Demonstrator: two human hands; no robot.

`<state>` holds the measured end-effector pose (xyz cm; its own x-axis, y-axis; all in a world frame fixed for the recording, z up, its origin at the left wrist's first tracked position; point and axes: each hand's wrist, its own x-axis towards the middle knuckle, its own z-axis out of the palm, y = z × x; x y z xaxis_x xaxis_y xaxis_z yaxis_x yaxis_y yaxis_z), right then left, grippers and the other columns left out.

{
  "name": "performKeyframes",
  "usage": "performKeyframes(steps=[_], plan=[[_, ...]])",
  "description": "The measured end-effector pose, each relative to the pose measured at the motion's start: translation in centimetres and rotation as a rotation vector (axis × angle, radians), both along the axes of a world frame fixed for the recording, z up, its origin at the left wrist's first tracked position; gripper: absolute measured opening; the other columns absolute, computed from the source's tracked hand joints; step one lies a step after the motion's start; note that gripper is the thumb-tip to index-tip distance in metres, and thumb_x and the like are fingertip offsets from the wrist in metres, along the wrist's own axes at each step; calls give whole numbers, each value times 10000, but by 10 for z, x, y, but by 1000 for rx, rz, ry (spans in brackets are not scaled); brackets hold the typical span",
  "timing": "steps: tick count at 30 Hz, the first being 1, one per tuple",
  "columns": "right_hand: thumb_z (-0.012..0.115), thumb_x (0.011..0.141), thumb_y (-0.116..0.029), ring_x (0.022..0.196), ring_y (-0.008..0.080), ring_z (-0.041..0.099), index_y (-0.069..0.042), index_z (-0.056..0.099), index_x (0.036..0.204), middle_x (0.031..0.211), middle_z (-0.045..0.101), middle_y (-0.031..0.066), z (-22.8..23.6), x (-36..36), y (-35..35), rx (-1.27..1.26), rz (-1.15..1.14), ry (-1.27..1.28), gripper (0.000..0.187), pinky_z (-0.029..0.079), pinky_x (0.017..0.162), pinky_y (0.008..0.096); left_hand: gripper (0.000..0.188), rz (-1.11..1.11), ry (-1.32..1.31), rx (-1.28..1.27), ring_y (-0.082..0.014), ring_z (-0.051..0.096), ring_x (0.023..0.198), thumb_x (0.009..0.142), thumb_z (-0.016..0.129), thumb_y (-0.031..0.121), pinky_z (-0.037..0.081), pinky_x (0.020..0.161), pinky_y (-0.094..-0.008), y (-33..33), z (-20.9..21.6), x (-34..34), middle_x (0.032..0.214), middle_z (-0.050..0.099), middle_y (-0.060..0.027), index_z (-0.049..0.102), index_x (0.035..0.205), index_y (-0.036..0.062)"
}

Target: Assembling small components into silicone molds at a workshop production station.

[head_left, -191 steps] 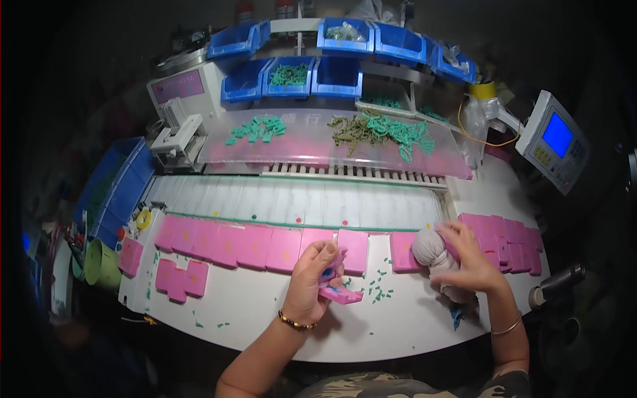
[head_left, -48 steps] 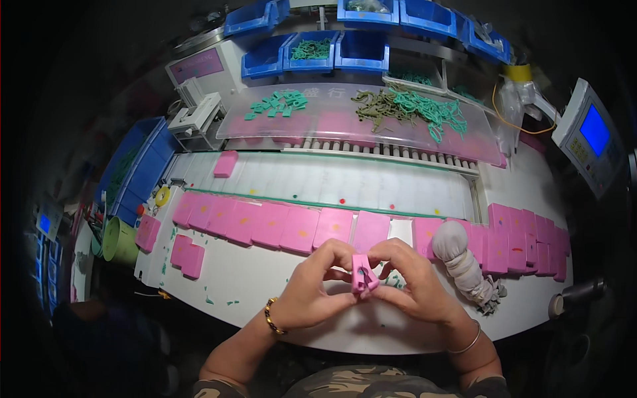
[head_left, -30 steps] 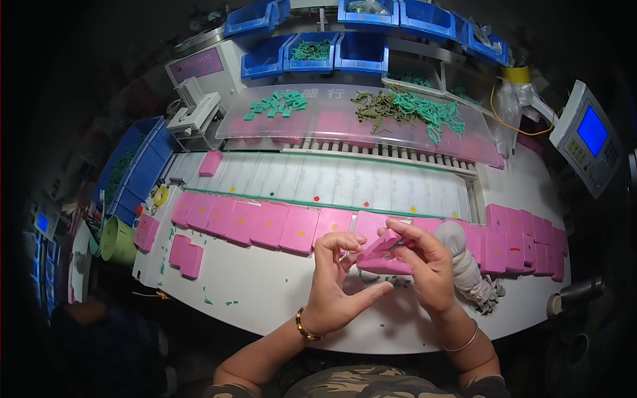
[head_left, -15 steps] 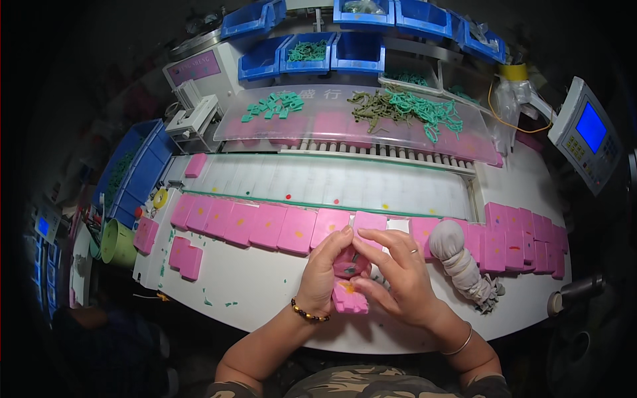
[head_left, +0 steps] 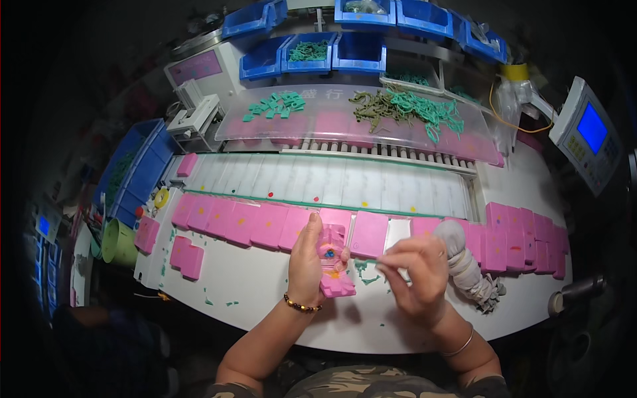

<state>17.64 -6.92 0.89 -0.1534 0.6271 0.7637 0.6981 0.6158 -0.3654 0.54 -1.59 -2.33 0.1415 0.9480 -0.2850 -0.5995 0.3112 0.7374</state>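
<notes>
My left hand (head_left: pixel 304 272) is closed around a pink block mold (head_left: pixel 332 236) that lies opened in two halves. Blue and orange marks show on its inner faces, and its lower half (head_left: pixel 337 286) hangs toward me. To the right, my right hand (head_left: pixel 423 273) is raised over the table with thumb and forefinger pinched together; whatever is between them is too small to make out. Thin green scraps (head_left: pixel 366 270) lie on the white table (head_left: pixel 259 292) between the hands. A row of closed pink blocks (head_left: pixel 269 224) runs just beyond.
A roller conveyor (head_left: pixel 398 156) with a white belt (head_left: pixel 298 180) crosses behind the row. Green and olive pieces lie on a clear cover (head_left: pixel 332 109). A cloth-wrapped bundle (head_left: pixel 466 268) and stacked pink blocks (head_left: pixel 514 239) sit right. Blue bins (head_left: pixel 358 53) stand above.
My right hand has drawn away from the mold to the right, its fingers now pinched. The left hand and mold shifted slightly left; the mold's inside shows. Coloured dots on the belt moved left.
</notes>
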Motion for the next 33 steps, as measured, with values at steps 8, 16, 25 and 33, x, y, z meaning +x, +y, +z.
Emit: performKeyframes(steps=[8, 16, 25, 33], plan=[[721, 735, -101, 784, 209, 568, -91, 654, 824, 867, 610, 18, -2, 4, 3, -32, -110, -129, 112, 386, 724, 363, 179, -365, 91, 150, -80, 618, 824, 935, 627, 112, 534, 745, -237, -22, 6, 1, 905, 657, -51, 635, 1065, -11], [701, 729, -145, 809, 178, 583, -118, 651, 826, 876, 615, -12, -5, -2, 1, 71, -126, -280, 112, 388, 760, 359, 141, -370, 144, 217, -84, 631, 812, 940, 608, 75, 523, 749, -221, -19, 3, -4, 918, 665, -47, 629, 1038, -23], [717, 703, -77, 759, 187, 617, -104, 611, 906, 871, 653, 14, -11, 3, 4, 76, 122, -155, 231, 451, 666, 322, 139, -479, 138, 231, -87, 637, 830, 947, 599, 86, 523, 747, -225, -15, 2, -8, 919, 665, -50, 622, 1017, -32], [771, 781, -42, 652, 112, 605, -48, 606, 905, 780, 651, 38, -15, 7, 4, -562, 279, 377, 207, 457, 570, 258, 139, -417, 471, 479, -80, 640, 842, 933, 617, 63, 525, 750, -225, -18, 5, -9, 923, 674, -49, 627, 1027, -38]])
